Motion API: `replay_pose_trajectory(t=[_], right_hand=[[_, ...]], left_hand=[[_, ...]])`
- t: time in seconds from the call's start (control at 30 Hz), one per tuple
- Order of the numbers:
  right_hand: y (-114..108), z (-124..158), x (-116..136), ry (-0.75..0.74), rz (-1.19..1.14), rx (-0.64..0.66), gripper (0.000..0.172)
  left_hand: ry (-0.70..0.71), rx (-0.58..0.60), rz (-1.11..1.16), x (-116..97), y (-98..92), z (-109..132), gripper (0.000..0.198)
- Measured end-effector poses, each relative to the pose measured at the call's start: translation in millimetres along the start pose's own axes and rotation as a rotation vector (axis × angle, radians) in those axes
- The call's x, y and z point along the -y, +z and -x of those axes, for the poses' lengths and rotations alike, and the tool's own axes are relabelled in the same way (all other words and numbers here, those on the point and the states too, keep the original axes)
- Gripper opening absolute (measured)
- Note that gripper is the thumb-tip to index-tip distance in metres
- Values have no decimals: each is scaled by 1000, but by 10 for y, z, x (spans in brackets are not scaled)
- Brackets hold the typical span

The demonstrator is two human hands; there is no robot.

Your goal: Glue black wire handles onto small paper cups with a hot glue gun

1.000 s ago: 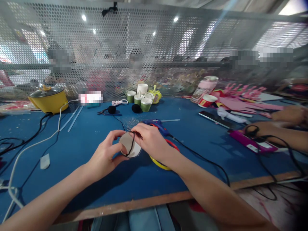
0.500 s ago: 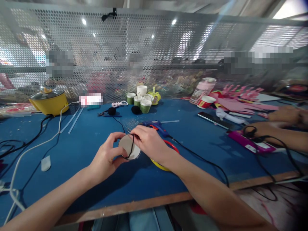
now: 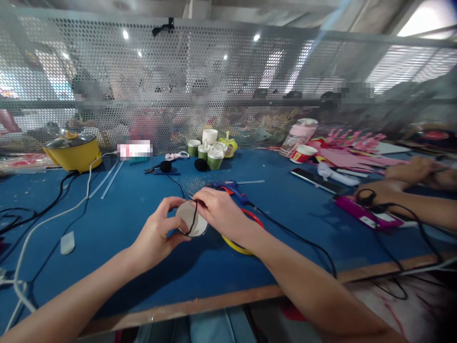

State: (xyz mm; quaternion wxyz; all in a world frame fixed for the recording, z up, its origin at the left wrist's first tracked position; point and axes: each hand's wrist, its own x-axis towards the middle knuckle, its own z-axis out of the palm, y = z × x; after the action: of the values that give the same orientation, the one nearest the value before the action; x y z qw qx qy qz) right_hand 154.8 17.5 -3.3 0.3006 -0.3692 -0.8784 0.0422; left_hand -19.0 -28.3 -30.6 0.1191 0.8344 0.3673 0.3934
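My left hand (image 3: 159,233) is wrapped round a small white paper cup (image 3: 190,220) turned with its open mouth toward me. My right hand (image 3: 223,213) pinches a thin black wire (image 3: 193,217) that curves across the cup's mouth like a handle. Both hands hover just above the blue table (image 3: 143,200). A blue glue gun (image 3: 232,186) lies right behind my right hand, and red and yellow rings (image 3: 246,238) lie under my right wrist.
Several green-and-white cups (image 3: 209,152) stand at the back centre, with black pom-poms (image 3: 201,165) beside them. A yellow pot (image 3: 73,150) sits back left, cables (image 3: 43,214) trail left. Another person's arms (image 3: 410,190), a phone (image 3: 312,176) and pink foam shapes (image 3: 353,150) lie right.
My hands and the cup have hardly moved. The view has tilted up slightly. The other person's hands on the right have shifted a little.
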Motion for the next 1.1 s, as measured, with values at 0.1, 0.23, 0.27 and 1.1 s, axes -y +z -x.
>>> replay_pose_trajectory(t=[0.1, 0.23, 0.27, 1.1], right_hand=[[0, -26, -19, 62, -40, 11, 11], [-3, -46, -22, 157, -147, 4, 12], [-2, -46, -17, 168, -176, 5, 13], [-11, -58, -13, 287, -406, 116, 14]], left_hand=[[-57, -25, 61, 29, 3, -8, 18], [-176, -19, 212, 62, -5, -36, 61], [-210, 0, 257, 67, -5, -42, 69], [-464, 191, 795, 83, -16, -67, 69]])
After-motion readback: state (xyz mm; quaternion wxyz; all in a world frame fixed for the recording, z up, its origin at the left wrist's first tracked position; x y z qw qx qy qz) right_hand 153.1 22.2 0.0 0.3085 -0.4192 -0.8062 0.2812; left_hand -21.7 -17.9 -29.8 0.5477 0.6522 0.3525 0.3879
